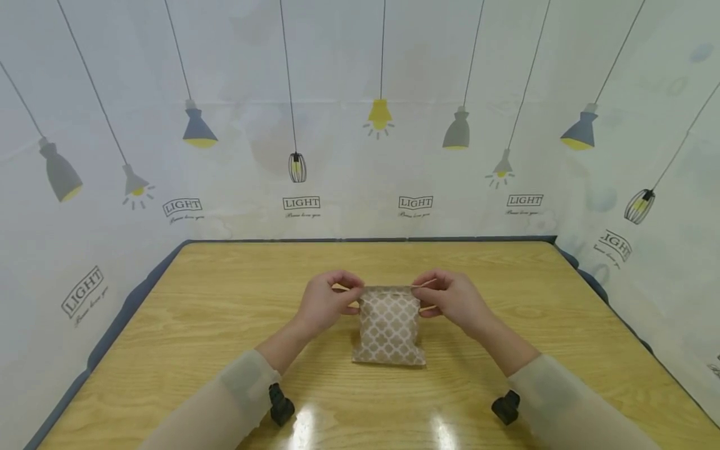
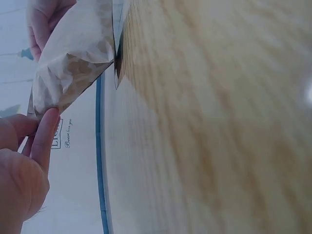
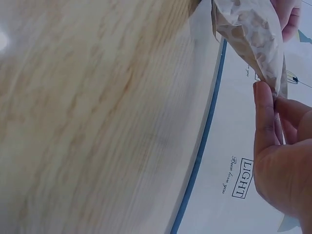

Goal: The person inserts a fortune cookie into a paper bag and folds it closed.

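Observation:
A small brown paper bag (image 1: 389,325) with a white lattice pattern stands on the wooden table (image 1: 225,325), its bottom resting on the wood. My left hand (image 1: 329,300) pinches the bag's top left corner and my right hand (image 1: 452,297) pinches its top right corner. Thin tan strings or sticks show at both pinches. In the left wrist view the bag (image 2: 73,58) rises from my fingers (image 2: 46,131). The right wrist view shows the bag (image 3: 251,34) held at its corner by my thumb (image 3: 263,117).
Walls covered with lamp-print sheeting surround the table on three sides. A dark blue edge strip (image 1: 360,239) runs along the table's far side. Black wrist-camera mounts (image 1: 280,405) sit on both sleeves near the front.

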Available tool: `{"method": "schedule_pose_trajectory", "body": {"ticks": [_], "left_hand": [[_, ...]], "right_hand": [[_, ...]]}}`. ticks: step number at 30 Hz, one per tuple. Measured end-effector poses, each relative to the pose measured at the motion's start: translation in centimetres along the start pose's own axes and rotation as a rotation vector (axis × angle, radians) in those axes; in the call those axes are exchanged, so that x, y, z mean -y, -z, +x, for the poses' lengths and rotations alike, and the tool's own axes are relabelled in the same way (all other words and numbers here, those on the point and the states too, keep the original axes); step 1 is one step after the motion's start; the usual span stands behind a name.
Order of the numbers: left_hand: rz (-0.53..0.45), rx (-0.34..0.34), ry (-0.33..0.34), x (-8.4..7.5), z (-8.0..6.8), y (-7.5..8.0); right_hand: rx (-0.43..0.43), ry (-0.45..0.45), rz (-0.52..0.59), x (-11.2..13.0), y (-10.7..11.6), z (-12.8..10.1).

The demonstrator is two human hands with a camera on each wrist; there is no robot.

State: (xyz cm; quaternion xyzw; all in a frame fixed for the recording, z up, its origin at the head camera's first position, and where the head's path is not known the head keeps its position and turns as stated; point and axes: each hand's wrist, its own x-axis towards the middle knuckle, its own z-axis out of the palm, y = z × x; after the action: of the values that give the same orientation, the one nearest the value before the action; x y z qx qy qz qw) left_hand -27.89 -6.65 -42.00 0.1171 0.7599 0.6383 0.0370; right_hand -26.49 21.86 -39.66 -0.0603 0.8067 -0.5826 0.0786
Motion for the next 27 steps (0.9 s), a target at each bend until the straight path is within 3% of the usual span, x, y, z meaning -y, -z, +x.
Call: {"method": "schedule_pose_trajectory", "body": {"ticks": [8, 18, 27], "left_hand": [[-0.049, -0.034, 0.03, 0.4, 0.6, 0.1], [-0.032, -0.03, 0.059, 0.7, 1.3, 0.1], [-0.026, -0.105, 0.042, 1.2, 1.9, -0.3]], "right_hand": [[-0.058, -0.012, -0.025, 0.2, -0.5, 0.9], [-0.052, 0.0, -0.07, -0.5, -0.7, 2.4], [-0.076, -0.038, -0.143, -0.7, -1.2, 3.0]]}}
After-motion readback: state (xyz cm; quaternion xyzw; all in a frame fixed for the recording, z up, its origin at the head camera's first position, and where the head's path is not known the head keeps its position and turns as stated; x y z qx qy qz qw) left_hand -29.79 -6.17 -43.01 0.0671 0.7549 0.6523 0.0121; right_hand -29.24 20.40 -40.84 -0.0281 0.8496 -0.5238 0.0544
